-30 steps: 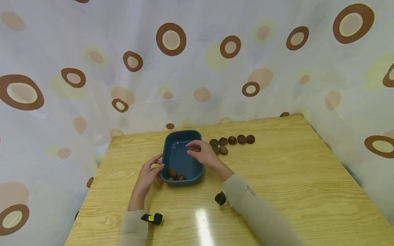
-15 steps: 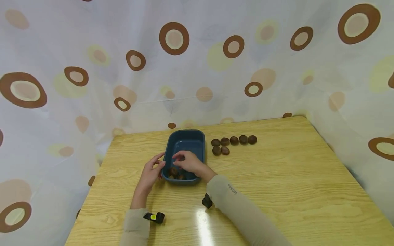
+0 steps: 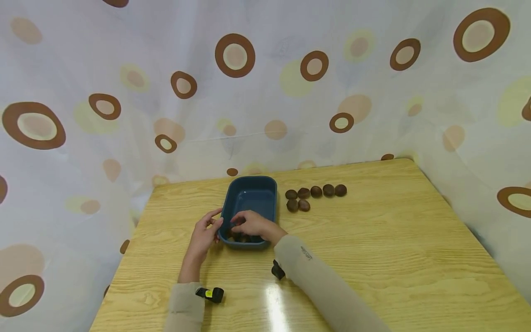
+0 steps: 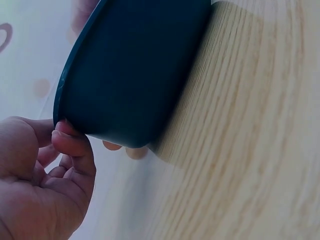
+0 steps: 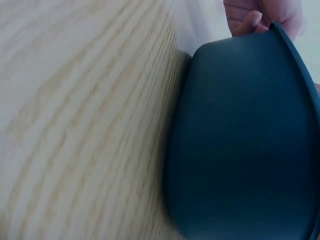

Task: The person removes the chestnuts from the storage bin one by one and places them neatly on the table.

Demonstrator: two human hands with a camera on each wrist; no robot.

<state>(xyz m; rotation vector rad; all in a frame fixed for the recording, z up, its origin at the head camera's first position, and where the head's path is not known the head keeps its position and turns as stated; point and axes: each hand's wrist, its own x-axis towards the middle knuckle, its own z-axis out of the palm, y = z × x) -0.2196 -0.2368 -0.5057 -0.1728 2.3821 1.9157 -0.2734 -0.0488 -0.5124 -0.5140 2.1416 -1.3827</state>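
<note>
A deep blue rectangular dish (image 3: 254, 201) stands on the table, with several brown chestnuts (image 3: 244, 239) in its near end. My left hand (image 3: 203, 235) grips the dish's left rim; in the left wrist view its thumb and curled fingers (image 4: 75, 145) meet at that edge. Reaching over the right side, my right hand (image 3: 255, 224) is down inside the dish, fingertips among the chestnuts and partly covering them. Whether it pinches one I cannot tell. The right wrist view has only the dish's outer wall (image 5: 240, 140) and the left hand beyond it.
Right of the dish, chestnuts lie on the wooden table (image 3: 394, 240) in two rows: several in the back row (image 3: 316, 192), two in the front row (image 3: 304, 205). A patterned curtain (image 3: 265, 92) hangs behind the table and along both sides.
My right hand has moved from the dish's right rim, near the chestnut rows, down and left to the chestnuts inside. My left hand keeps its place on the rim.
</note>
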